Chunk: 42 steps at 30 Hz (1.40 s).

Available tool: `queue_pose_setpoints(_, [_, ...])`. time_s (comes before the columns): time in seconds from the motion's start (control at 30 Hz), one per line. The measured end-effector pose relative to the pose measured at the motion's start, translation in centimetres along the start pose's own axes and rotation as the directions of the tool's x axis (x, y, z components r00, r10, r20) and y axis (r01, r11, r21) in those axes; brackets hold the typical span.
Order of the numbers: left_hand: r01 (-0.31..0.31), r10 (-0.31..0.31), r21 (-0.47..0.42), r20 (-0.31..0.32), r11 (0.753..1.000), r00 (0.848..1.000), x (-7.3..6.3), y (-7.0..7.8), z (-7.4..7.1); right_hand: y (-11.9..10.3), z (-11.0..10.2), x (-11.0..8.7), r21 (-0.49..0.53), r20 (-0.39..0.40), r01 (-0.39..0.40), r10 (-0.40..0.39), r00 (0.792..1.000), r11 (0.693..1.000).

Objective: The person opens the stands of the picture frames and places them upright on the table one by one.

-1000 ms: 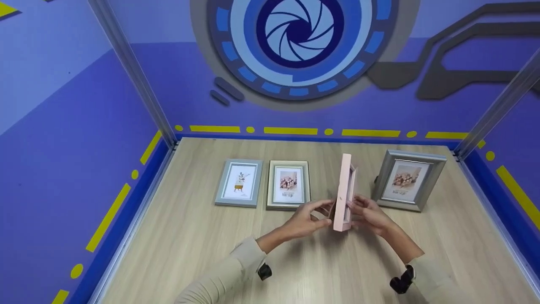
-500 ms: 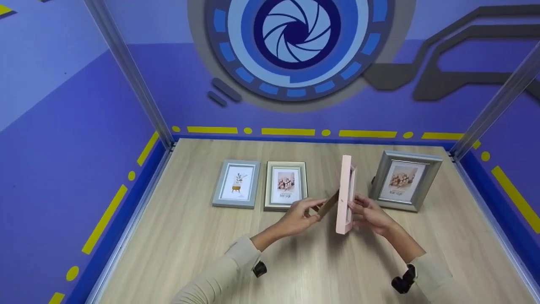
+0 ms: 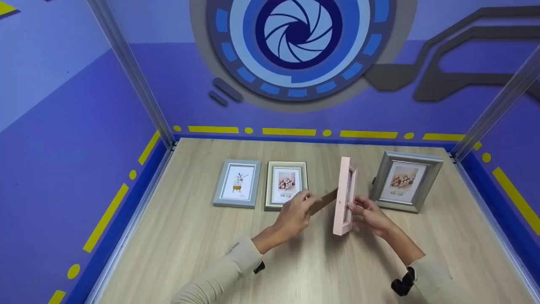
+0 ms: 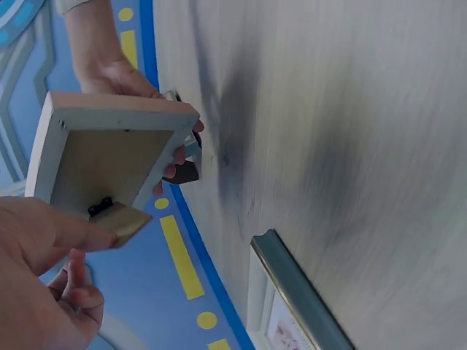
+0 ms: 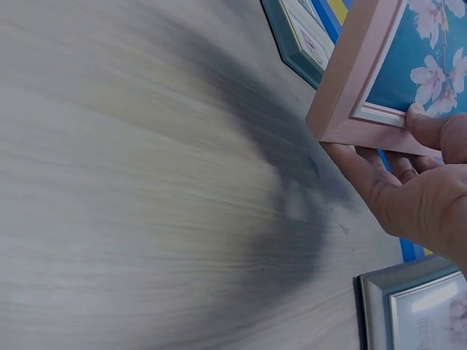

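Observation:
A pink picture frame is held up on edge above the table, its blossom picture facing right. My right hand grips its lower right side, thumb on the front border and fingers underneath. From the back, a brown stand leg swings out on a black hinge. My left hand holds the free end of that leg, the index finger laid along it; the thumb's contact is partly hidden. The frame's back panel shows in the left wrist view.
A blue-grey frame and a champagne frame lie flat on the wooden table at left. To the right, a larger grey frame stands propped up. Blue walls enclose the back and sides.
The left hand has moved left, away from the frame's back, turning over at the wrist. The stand leg has swung outward with it. The right hand keeps its grip, nearly still.

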<state>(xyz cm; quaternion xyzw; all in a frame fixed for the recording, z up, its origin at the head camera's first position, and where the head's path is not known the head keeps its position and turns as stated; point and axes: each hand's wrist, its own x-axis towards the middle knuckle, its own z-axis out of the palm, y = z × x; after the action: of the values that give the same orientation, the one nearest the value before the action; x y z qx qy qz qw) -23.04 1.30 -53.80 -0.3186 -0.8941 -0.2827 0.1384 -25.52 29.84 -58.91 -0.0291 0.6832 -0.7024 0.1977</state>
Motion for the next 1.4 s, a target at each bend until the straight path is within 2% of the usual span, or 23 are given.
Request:
queue_pose_setpoints(0.1, [-0.006,0.006,0.045,0.003,0.999,1.0,0.2,0.3,0.3,-0.1,0.5,0.1,-0.036,-0.058,0.016,-0.018,0.998,0.999])
queue_pose_setpoints(0.23, [0.082,-0.074,-0.09,0.089,0.993,0.993,0.5,0.6,0.5,-0.5,1.2,0.1,-0.092,-0.178,0.018,-0.034,0.984,0.996])
queue_pose_setpoints(0.3, [0.149,-0.125,-0.149,0.161,0.978,0.979,0.7,0.7,0.7,-0.6,1.6,0.1,-0.116,-0.242,0.007,-0.035,0.97,0.993])
queue_pose_setpoints(0.4, [0.241,-0.185,-0.188,0.271,0.952,0.944,0.8,0.7,0.8,-0.8,2.0,0.1,-0.184,-0.326,-0.003,-0.059,0.944,0.983])
queue_pose_setpoints(0.47, [0.251,-0.185,-0.186,0.315,0.95,0.931,0.9,0.5,1.1,-0.9,2.2,0.2,-0.24,-0.375,-0.006,-0.087,0.923,0.971])
queue_pose_setpoints(0.53, [0.233,-0.16,-0.192,0.334,0.953,0.929,1.0,0.3,1.4,-0.9,2.2,0.3,-0.331,-0.417,-0.012,-0.135,0.899,0.943])
queue_pose_setpoints(0.7, [0.17,-0.092,-0.214,0.332,0.962,0.939,1.3,-0.4,2.0,-0.9,2.4,0.4,-0.491,-0.478,-0.034,-0.236,0.846,0.87])
queue_pose_setpoints(0.9, [0.155,-0.038,-0.3,0.361,0.941,0.932,1.7,-1.8,2.6,-0.6,2.4,0.7,-0.502,-0.509,0.004,-0.3,0.807,0.865])
queue_pose_setpoints(1.0, [0.153,-0.015,-0.335,0.38,0.93,0.925,2.1,-2.5,2.9,-0.6,2.2,1.0,-0.501,-0.533,0.028,-0.334,0.777,0.865])
queue_pose_setpoints(1.07, [0.156,-0.015,-0.342,0.381,0.927,0.924,2.4,-2.9,3.2,-0.6,2.1,1.2,-0.506,-0.55,0.044,-0.361,0.753,0.861])
queue_pose_setpoints(1.17, [0.159,-0.038,-0.311,0.364,0.937,0.931,2.8,-3.4,3.6,-0.7,1.8,1.5,-0.523,-0.574,0.048,-0.393,0.719,0.851])
queue_pose_setpoints(1.27, [0.158,-0.074,-0.261,0.306,0.952,0.949,3.3,-3.6,4.2,-0.8,1.7,2.0,-0.537,-0.598,0.047,-0.419,0.683,0.842])
queue_pose_setpoints(1.4, [0.181,-0.133,-0.228,0.213,0.957,0.968,4.4,-3.9,4.8,-1.2,1.6,2.6,-0.548,-0.619,0.071,-0.461,0.636,0.833])
